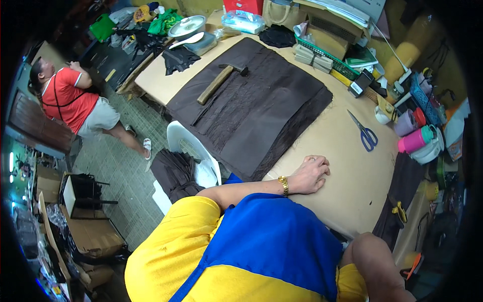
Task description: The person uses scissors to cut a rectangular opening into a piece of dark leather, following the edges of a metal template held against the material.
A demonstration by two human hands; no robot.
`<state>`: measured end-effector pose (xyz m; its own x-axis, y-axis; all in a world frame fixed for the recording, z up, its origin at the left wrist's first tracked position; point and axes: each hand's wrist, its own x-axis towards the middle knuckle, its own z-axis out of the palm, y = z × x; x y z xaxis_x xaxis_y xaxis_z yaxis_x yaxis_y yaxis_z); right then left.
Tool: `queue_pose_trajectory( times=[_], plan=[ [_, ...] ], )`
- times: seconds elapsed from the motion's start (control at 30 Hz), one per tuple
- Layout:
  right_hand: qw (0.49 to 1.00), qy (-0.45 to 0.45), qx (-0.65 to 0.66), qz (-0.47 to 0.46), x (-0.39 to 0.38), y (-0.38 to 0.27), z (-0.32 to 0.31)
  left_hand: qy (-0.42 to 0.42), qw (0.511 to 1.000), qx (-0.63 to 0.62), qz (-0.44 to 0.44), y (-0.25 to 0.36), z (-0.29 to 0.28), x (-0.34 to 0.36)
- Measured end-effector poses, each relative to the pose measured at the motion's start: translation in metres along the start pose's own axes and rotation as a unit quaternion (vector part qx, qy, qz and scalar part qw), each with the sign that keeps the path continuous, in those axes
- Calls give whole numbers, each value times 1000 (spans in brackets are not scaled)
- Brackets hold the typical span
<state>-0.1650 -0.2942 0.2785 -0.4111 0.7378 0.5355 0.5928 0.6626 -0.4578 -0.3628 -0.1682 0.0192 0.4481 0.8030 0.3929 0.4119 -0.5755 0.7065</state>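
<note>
My left hand (310,174) rests on the tan tabletop (347,186), its fingers curled in loosely and nothing seen in them. A gold watch (284,185) circles that wrist. Of my right arm (372,261) only a bent part shows at the lower right; the hand is out of the picture. Beyond my left hand lies a broad stack of dark brown fabric (271,121) with frayed edges. On top of it sits a hammer (221,83) with a wooden handle. To the right of the stack, blue-handled scissors (366,136) lie on the table, apart from my hand.
A white plastic chair (176,136) with bundled dark fabric (173,173) stands at the table's left side. Bottles and a blue basket (427,100) crowd the right edge. A lidded pot (187,27) sits at the back. Another person (68,98) is on the tiled floor at left.
</note>
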Motion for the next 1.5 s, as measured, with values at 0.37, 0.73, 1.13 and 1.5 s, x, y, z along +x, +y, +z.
queue_pose_trajectory(
  times=[0.37, 0.73, 1.13, 1.5],
  plan=[
    [941, 307, 72, 121, 2, -12, 60, 88, 991, -98, 19, -14, -160, -14],
    [939, -131, 239, 209, 42, 64, 237, 245, 940, -144, -190, -94, -196, -26],
    [977, -153, -59, -133, 139, 74, 293, 222, 538, -764, -279, -137, -231, -43],
    [964, -176, -194, -47, 155, 127, 276, 276, 599, -689, -300, -145, -238, -54]
  ],
)
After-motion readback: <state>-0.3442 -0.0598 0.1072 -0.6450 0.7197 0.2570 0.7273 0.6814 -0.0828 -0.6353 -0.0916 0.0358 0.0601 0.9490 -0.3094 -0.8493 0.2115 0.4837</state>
